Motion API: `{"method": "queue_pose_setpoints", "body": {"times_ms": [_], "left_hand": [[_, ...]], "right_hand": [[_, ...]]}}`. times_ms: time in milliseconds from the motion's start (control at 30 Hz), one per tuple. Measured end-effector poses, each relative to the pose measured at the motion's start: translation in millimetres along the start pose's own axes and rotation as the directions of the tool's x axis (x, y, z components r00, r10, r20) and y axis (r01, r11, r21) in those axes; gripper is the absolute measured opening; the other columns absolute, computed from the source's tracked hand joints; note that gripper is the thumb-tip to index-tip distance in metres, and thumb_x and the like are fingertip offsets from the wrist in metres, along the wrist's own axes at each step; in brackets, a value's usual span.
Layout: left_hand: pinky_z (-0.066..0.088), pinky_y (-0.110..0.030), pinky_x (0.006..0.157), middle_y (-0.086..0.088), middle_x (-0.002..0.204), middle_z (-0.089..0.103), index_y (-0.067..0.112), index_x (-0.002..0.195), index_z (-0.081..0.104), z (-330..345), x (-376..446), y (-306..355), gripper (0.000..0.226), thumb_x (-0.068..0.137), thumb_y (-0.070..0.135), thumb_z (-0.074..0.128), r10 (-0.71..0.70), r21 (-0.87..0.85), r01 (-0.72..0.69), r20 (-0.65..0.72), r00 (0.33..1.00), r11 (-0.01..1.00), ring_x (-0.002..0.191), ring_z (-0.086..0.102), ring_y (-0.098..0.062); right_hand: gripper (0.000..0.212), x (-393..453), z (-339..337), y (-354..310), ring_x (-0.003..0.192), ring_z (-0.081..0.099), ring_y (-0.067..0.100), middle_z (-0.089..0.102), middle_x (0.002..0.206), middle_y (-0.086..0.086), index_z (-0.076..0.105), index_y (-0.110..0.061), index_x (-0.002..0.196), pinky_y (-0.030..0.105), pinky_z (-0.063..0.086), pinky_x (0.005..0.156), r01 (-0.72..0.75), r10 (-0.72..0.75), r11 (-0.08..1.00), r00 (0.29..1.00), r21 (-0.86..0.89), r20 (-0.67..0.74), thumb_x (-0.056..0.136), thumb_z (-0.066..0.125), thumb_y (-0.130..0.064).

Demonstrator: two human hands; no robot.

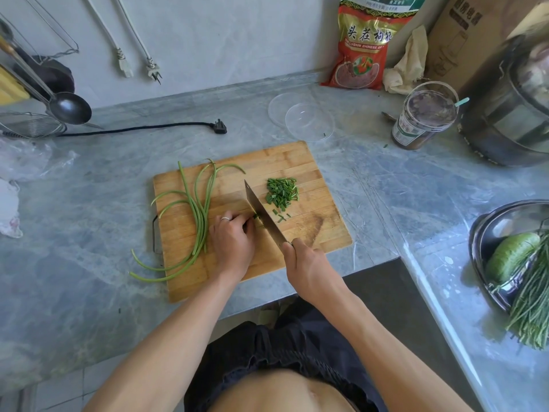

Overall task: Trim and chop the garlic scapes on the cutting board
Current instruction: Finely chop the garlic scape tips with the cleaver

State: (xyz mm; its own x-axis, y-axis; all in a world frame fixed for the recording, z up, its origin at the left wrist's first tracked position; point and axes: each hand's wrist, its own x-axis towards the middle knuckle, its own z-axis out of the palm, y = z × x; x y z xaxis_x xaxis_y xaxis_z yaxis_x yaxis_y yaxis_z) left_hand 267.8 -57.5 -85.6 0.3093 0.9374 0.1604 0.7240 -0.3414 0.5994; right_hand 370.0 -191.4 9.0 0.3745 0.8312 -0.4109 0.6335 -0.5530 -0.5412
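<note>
Hands on cutting board [312, 173]: left [232, 239] pinning scapes [256, 216], right [307, 263] gripping cleaver [264, 214].

The right hand [309, 263] gripped a cleaver [264, 214] on the cutting board [323, 230]. The left hand [233, 237] pinned scape ends against the blade. Chopped pieces [282, 190] lay beyond; whole garlic scapes [199, 212] lay left.

Large white characters "头茬枸杞" and the partly cut-off line "LYCIUM CHINESE" were seen printed on a red and gold bag [364, 46] propped against the wall, well beyond the right hand [307, 263]. Characters on the cardboard box [463, 40] beside it were too blurred to be read.
</note>
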Motion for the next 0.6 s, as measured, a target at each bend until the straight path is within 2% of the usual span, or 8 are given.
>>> {"method": "queue_pose_setpoints", "body": {"times_ms": [100, 167, 267, 400, 600], "left_hand": [[0.043, -0.042, 0.074, -0.003, 0.090, 0.066, 0.025, 0.102, 0.077, -1, -1, 1, 0.028, 0.091, 0.027, 0.052, 0.009, -0.014, -0.009, -0.007, 1.000, 1.000, 0.084, 0.055, -0.030], [0.043, -0.042, 0.074, -0.002, 0.090, 0.065, 0.025, 0.103, 0.077, -1, 0, 0, 0.029, 0.091, 0.028, 0.051, 0.008, -0.018, -0.008, -0.004, 1.000, 1.000, 0.084, 0.055, -0.030], [0.043, -0.042, 0.074, -0.001, 0.089, 0.064, 0.029, 0.105, 0.076, -1, 0, -1, 0.034, 0.091, 0.031, 0.046, 0.016, -0.023, -0.016, 0.004, 1.000, 1.000, 0.083, 0.054, -0.028], [0.044, -0.042, 0.075, -0.001, 0.089, 0.065, 0.029, 0.103, 0.077, -2, 1, 2, 0.033, 0.090, 0.031, 0.046, 0.000, -0.011, 0.000, -0.004, 1.000, 1.000, 0.083, 0.054, -0.029], [0.042, -0.040, 0.074, 0.002, 0.086, 0.065, 0.033, 0.095, 0.077, -4, 2, 2, 0.024, 0.088, 0.020, 0.058, -0.044, 0.012, 0.043, 0.036, 0.998, 0.999, 0.082, 0.054, -0.026]], "right_hand": [[0.046, 1, 10, 4, 0.050, 0.036, 0.016, 0.045, 0.069, 0.001, 0.037, -0.018, 0.082, 0.026, 0.027, 0.047, 0.063, -0.061, 0.998, 0.995, 0.027, -0.078, 0.095, 0.009, -0.052], [0.046, 0, 13, 3, 0.046, 0.037, 0.018, 0.046, 0.066, 0.003, 0.039, -0.017, 0.083, 0.025, 0.023, 0.043, 0.051, -0.048, 0.998, 0.994, 0.034, -0.099, 0.097, 0.012, -0.051], [0.036, 1, 15, -1, 0.045, 0.039, 0.021, 0.047, 0.061, 0.006, 0.039, -0.014, 0.085, 0.029, 0.023, 0.041, 0.029, -0.025, 0.999, 0.993, 0.033, -0.116, 0.104, 0.026, -0.041], [0.032, 11, 16, -5, 0.044, 0.035, 0.022, 0.041, 0.058, 0.005, 0.036, -0.014, 0.084, 0.029, 0.018, 0.042, 0.062, -0.055, 0.997, 0.987, 0.043, -0.154, 0.105, 0.029, -0.038], [0.032, 45, 13, -25, 0.044, 0.035, 0.019, 0.039, 0.058, 0.003, 0.039, -0.012, 0.088, 0.031, 0.022, 0.043, 0.036, -0.028, 0.998, 0.988, 0.052, -0.151, 0.105, 0.028, -0.036]]}}
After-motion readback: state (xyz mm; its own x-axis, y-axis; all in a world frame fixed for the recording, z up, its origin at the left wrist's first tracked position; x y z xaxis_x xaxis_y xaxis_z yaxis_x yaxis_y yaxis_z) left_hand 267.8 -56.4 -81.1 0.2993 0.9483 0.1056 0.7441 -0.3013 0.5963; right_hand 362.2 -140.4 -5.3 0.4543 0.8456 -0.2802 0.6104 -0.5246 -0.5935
